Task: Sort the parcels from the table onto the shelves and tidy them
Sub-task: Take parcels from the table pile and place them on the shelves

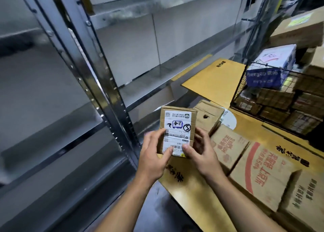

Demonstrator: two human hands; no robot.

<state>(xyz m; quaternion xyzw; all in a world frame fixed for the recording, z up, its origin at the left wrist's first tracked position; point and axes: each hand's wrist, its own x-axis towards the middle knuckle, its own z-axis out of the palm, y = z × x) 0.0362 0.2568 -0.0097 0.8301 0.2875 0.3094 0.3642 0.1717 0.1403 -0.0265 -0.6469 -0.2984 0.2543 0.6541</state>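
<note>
A person's two bare hands held a small flat brown cardboard parcel with a white shipping label (pixel 177 130) upright in front of them, above the near corner of a tabletop covered in yellow-brown cardboard sheeting (pixel 192 191). The left hand (pixel 154 153) gripped the parcel's lower left edge, thumb pressed on the label. The right hand (pixel 199 153) gripped the lower right edge, its thumb beside the barcode. Both grips were closed on the parcel.

The parcel's long axis ran up and away from the hands. The empty grey metal shelving (pixel 112 84) stood directly to the left and behind, nearer the left hand, so the coming placement would likely carry the parcel leftward.

The label appeared upside down to the wearer. Handwritten black marks included what looked like "24" in a blue box and a circled figure; the small print and barcode were unreadable.

On the tabletop to the right lay larger brown cartons with red Chinese lettering (pixel 259 172), and beyond them a black wire basket (pixel 273 107) full of boxes.
</note>
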